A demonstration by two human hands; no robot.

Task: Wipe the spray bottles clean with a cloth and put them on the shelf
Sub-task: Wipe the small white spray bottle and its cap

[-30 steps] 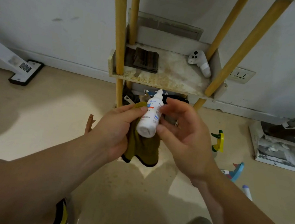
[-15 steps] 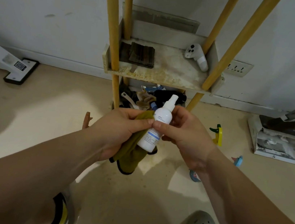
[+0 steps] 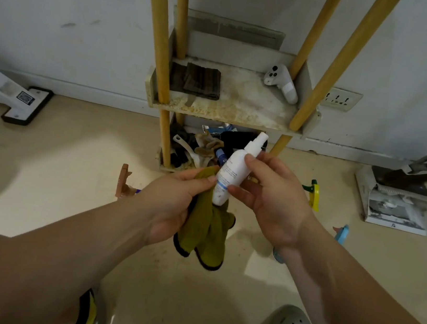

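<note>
Right hand [image 3: 274,200] pinches the white spray bottle [image 3: 234,174], label text illegible. Left hand [image 3: 174,200] grips the olive cloth [image 3: 205,232], hiding its upper part. Shelf [image 3: 228,109] stands behind.

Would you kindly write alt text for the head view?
The right hand holds a white spray bottle while the left hand presses an olive cloth against it. Behind stands a wooden shelf bearing a folded dark cloth and a white controller.
</note>
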